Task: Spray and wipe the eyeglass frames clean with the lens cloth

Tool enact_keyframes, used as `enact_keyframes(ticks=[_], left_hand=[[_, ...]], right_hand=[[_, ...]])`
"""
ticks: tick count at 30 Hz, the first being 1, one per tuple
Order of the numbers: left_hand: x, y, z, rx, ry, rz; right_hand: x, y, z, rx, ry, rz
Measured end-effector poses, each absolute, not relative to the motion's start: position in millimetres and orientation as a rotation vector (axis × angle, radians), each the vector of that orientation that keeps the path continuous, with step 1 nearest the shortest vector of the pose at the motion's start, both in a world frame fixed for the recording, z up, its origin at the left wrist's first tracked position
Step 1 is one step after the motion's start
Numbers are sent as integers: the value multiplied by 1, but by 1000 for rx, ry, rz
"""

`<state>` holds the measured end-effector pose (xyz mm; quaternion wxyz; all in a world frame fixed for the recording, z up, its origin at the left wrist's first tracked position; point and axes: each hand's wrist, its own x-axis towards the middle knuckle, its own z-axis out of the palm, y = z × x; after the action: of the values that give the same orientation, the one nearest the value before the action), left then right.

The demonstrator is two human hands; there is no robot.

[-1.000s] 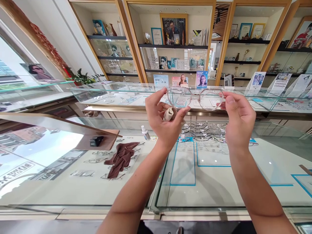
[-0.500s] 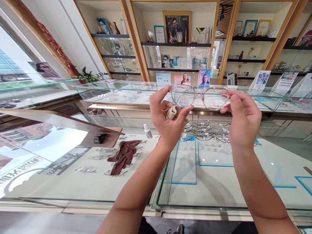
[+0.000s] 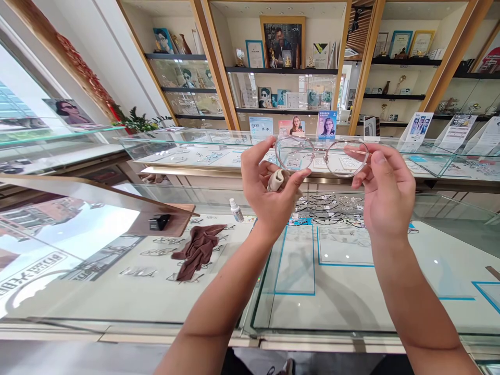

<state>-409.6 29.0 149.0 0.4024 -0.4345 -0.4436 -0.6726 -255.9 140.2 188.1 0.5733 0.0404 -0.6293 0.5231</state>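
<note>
A pair of round, clear-rimmed eyeglasses (image 3: pixel 321 151) is held up level over the glass counter. My left hand (image 3: pixel 267 200) is closed on the rim of the left lens, with a rolled beige cloth (image 3: pixel 276 180) tucked in the same hand. On the other side, my right hand (image 3: pixel 390 192) is closed at the right end of the frame, its thumb in front and a fingertip visible through the right lens. The temples are mostly hidden by my hands.
A brown cloth (image 3: pixel 200 250) lies crumpled on the counter at left, near a small white spray bottle (image 3: pixel 236 210). Several spectacle frames (image 3: pixel 326 208) sit in rows under the glass. A wooden-edged mirror (image 3: pixel 164 203) juts in from the left. Another display case (image 3: pixel 203 166) stands beyond.
My right hand has shifted slightly left, and its finger now reaches further behind the right lens. The eyeglasses and my left hand have barely moved.
</note>
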Motion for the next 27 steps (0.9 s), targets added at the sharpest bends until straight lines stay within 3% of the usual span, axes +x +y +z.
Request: enact_keyframes(ticks=[17,27], left_hand=[[-394,26,152,-980,-1191,-1612],[-400,24,152,-1073,-1243,-1727]], right_hand=[[-261,144,188,76,-1420,1476],[-259,140,188,67,-1435,1378]])
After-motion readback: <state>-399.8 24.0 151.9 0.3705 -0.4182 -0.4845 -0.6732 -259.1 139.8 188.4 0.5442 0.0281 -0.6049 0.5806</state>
